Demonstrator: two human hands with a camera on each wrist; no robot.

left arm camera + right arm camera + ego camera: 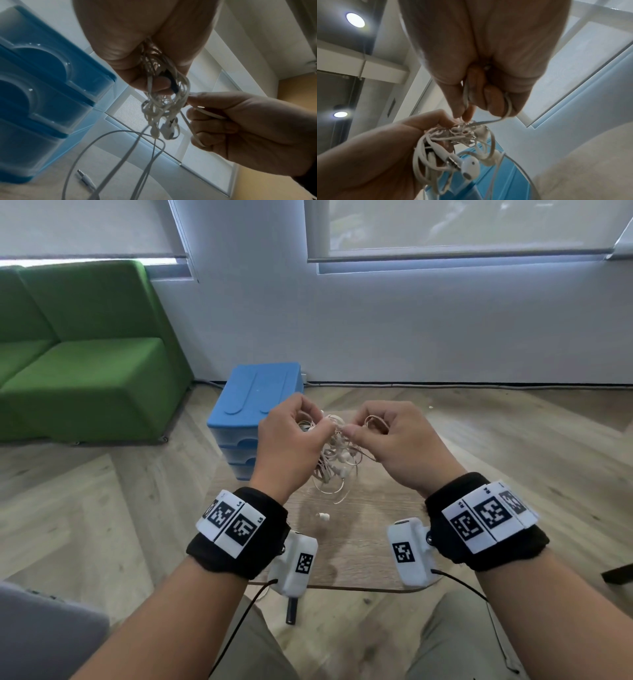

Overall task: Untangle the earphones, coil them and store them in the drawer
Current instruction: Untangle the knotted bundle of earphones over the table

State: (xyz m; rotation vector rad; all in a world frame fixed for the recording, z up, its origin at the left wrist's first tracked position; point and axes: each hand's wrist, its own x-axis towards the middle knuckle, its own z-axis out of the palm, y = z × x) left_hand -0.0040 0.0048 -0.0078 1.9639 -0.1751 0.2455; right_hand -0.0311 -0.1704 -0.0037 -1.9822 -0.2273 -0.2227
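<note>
Presently both hands hold the earphones (334, 455) aloft over a glass table (363, 546): left hand (291, 441) grips the tangled bundle, right hand (399, 440) pinches a strand. Drawers (255, 412) stand behind, shut; plug (322, 516) lies on the table.

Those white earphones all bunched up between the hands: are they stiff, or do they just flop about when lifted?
Probably floppy: the earphones sag in loose loops below the left hand and right hand. Likely light, since fingertip pinches hold the whole bunch. The tangle may snag rather than slide free, as strands cross tightly at the knot.
</note>
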